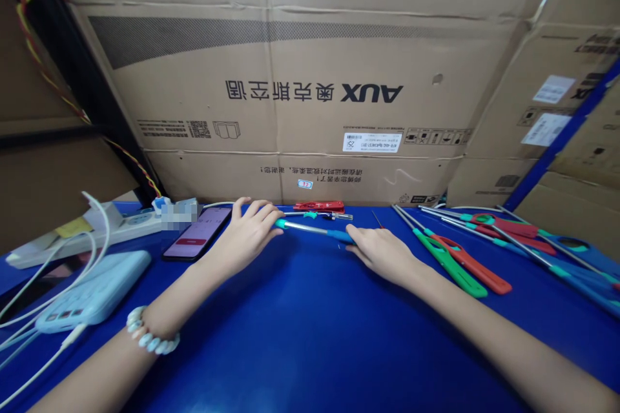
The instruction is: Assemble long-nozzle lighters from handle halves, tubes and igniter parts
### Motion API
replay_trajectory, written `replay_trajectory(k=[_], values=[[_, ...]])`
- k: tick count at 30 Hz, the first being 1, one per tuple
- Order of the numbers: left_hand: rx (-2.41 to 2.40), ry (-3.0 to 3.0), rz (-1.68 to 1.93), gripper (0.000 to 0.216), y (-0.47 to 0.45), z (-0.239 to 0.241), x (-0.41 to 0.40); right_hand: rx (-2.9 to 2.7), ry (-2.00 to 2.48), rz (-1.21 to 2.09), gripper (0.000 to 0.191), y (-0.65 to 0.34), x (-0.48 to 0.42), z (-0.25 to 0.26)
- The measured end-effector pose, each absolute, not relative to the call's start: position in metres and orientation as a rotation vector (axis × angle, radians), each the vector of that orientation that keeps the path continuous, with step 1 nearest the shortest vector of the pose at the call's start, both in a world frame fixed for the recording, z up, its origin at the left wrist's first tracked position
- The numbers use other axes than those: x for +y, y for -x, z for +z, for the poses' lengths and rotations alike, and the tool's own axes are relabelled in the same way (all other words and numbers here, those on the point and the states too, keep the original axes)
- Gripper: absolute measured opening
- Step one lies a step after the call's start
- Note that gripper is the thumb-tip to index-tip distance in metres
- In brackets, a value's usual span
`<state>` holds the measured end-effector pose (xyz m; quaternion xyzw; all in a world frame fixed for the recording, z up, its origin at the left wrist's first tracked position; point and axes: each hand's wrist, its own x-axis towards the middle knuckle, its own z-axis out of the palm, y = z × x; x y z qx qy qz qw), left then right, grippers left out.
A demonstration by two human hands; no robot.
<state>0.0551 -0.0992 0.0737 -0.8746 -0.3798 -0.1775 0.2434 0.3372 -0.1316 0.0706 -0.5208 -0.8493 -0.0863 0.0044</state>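
My right hand is closed around the blue handle end of a long-necked lighter with a silver metal tube. At the tube's other end, where a teal piece shows, the fingers of my left hand are closed on it. The lighter is held nearly level above the blue table. Behind it lie a red handle-shaped part and a small teal piece with a thin rod. My fingers hide both ends of the lighter.
To the right lie a green lighter, a red lighter and several more with blue and red handles. At left are a phone, a light-blue power bank with cables, and a power strip. Cardboard walls the back.
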Motion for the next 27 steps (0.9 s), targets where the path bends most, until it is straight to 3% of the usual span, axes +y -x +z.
replay_trajectory(k=[19, 27], values=[[-0.744, 2.519, -0.486, 0.026, -0.1, 0.053, -0.143, -2.837, 1.355, -0.605, 0.021, -0.31, -0.164, 0.066], [-0.664, 2.344, -0.515, 0.022, -0.104, 0.056, -0.15, -2.788, 1.394, -0.312, 0.02, -0.309, -0.166, 0.064]])
